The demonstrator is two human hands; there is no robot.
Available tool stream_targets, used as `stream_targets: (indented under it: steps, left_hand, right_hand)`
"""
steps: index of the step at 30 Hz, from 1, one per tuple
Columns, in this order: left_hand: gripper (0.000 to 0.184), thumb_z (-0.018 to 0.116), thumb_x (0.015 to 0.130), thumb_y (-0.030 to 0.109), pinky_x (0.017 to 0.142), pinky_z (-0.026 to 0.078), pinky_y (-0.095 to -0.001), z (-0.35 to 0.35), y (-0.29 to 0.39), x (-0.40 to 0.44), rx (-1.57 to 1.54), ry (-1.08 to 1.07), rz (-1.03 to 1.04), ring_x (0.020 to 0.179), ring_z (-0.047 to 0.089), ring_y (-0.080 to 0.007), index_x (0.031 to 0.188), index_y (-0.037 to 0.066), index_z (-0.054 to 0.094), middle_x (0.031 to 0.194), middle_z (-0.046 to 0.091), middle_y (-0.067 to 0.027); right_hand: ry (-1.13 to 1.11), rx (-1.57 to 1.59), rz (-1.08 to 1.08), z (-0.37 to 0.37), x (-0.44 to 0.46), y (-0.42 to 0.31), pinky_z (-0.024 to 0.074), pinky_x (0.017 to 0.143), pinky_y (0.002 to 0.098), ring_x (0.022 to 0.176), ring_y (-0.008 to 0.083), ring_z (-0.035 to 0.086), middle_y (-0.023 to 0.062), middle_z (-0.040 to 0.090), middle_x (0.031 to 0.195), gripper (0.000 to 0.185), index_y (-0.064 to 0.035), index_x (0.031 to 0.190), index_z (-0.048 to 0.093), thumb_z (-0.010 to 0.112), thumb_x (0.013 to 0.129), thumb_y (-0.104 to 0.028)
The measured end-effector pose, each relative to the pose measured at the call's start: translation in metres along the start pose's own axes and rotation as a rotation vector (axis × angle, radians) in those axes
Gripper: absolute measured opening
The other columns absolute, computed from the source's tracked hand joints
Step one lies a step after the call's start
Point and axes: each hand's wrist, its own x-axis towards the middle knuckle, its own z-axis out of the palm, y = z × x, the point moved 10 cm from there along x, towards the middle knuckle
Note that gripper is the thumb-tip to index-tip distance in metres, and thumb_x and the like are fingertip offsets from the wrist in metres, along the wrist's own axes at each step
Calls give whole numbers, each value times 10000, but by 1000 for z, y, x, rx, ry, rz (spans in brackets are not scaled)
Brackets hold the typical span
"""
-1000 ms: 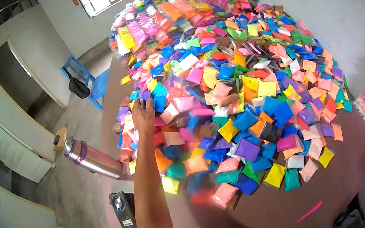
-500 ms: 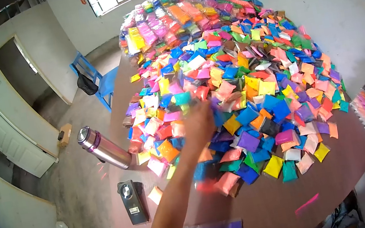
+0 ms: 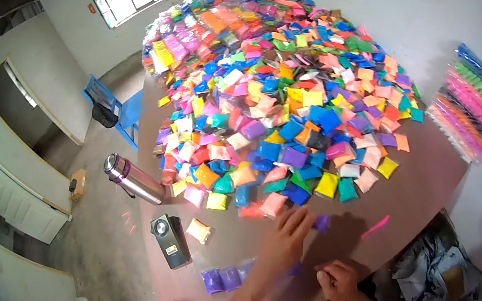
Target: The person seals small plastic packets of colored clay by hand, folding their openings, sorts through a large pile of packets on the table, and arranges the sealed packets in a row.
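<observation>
My left hand (image 3: 286, 242) is stretched over the near part of the table, its fingers closed on a small purple packet (image 3: 322, 223). Beneath and beside that forearm lies a row of purple packets (image 3: 230, 278), partly covered by the arm. My right hand (image 3: 339, 281) rests at the front edge with curled fingers; whatever they may hold is hidden. Beyond both hands spreads a large heap of small coloured packets (image 3: 328, 185), in many colours.
A steel flask (image 3: 137, 180) and a dark handheld device (image 3: 169, 242) stand on the left, with a lone pale orange packet (image 3: 198, 230) nearby. Long strips of coloured packets (image 3: 471, 100) lie at right. A pink strip (image 3: 376, 226) lies on the table (image 3: 417, 200). Larger bagged bundles fill the back.
My left hand has come back from the heap toward the front edge and now has a purple packet. My right hand shows more fully. The view has shifted right.
</observation>
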Motion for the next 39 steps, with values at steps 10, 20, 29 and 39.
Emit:
stream_targets:
  steps: [10, 20, 29, 39]
  left_hand:
    - [530, 733, 797, 48, 980, 534, -456, 46, 71, -93, -402, 50, -139, 1208, 592, -423, 1311, 20, 608, 1321, 594, -227]
    - [188, 667, 1008, 151, 748, 489, -218, 92, 18, -142, -1041, 244, -889, 809, 608, -71, 1133, 14, 696, 896, 672, 8]
    - [144, 668, 1014, 180, 692, 437, -203, 104, 13, -150, -1093, 258, -853, 764, 556, -43, 996, 39, 683, 832, 630, 36]
    - [232, 682, 1009, 229, 703, 481, -265, 108, 20, -144, -1050, 205, -932, 787, 579, -75, 968, 1, 694, 833, 664, -3]
  right_hand:
    - [-261, 838, 670, 1, -23, 54, 488, 716, 228, 805, 61, 583, -5, 674, 945, 252, -5, 1142, 699, 593, 1051, -215]
    - [-257, 505, 306, -11, -6, 29, 514, 715, 243, 814, 60, 600, 3, 683, 938, 225, 22, 1142, 690, 667, 992, -145]
    - [-356, 447, 308, 3, 1, 27, 543, 810, 322, 882, 170, 684, 101, 739, 976, 240, 4, 1104, 708, 681, 950, -178]
    - [-202, 555, 288, -3, 3, 36, 530, 747, 295, 802, 128, 649, 68, 718, 867, 141, -1, 1035, 725, 681, 946, -101]
